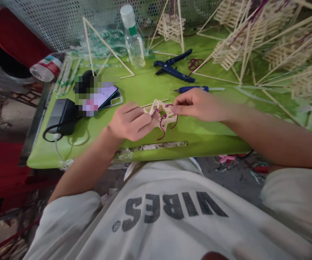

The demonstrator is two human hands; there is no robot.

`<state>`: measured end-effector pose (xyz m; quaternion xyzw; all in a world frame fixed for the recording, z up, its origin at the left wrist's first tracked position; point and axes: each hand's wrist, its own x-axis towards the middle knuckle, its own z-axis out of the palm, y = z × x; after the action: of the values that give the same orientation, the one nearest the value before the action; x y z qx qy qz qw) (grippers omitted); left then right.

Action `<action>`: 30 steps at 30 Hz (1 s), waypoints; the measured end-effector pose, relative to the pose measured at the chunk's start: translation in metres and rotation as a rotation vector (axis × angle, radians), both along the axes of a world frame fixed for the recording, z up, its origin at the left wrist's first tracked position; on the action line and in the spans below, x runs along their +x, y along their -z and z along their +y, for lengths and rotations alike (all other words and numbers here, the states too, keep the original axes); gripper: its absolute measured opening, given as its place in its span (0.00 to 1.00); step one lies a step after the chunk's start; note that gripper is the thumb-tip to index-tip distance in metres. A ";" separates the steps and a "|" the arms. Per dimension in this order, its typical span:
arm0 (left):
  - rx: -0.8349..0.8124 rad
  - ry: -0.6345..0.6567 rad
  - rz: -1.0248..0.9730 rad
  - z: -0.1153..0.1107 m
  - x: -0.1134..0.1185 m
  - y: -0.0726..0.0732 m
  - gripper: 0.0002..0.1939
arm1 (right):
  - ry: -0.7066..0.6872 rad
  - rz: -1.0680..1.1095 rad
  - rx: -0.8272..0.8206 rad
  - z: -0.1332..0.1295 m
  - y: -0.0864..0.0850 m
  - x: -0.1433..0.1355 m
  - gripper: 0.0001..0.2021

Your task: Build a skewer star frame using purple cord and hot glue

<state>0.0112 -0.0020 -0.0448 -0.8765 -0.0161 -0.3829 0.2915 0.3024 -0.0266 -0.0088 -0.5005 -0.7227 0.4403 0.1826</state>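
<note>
A small stacked frame of pale wooden sticks (164, 122) rests on the green table (210, 141) between my two hands. Dark red cord pieces (161, 133) hang from it, curling toward the table's front edge. My left hand (134, 122) is closed at the frame's left side, fingertips pressed together on the cord or a stick; which one is hidden. From the right, my right hand (193, 104) pinches at the frame's upper right corner, where a cord end shows by the fingertips.
Beyond the hands lie a blue-handled tool (192, 89), dark blue cutters (172, 66) and a red cord bundle (195, 65). A clear bottle (134, 39) stands behind. Left are a phone (101, 96) and a black adapter (61, 115). Stick structures (234, 39) fill the back right.
</note>
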 end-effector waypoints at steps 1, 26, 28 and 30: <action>-0.009 -0.016 0.015 0.000 -0.001 0.000 0.17 | 0.005 -0.002 -0.004 -0.001 0.000 0.000 0.27; -0.539 -0.210 0.206 -0.008 0.013 -0.008 0.24 | 0.117 -0.175 0.046 0.026 0.003 -0.012 0.25; -0.536 -0.185 0.204 -0.010 0.017 -0.010 0.24 | 0.115 -0.161 0.061 0.026 0.003 -0.013 0.27; -0.522 -0.170 0.217 -0.011 0.018 -0.011 0.24 | 0.111 -0.133 0.071 0.026 0.006 -0.014 0.28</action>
<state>0.0295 -0.0130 -0.0340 -0.9531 -0.1560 -0.2442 0.0870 0.2885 -0.0001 -0.0145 -0.5612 -0.7194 0.3694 0.1762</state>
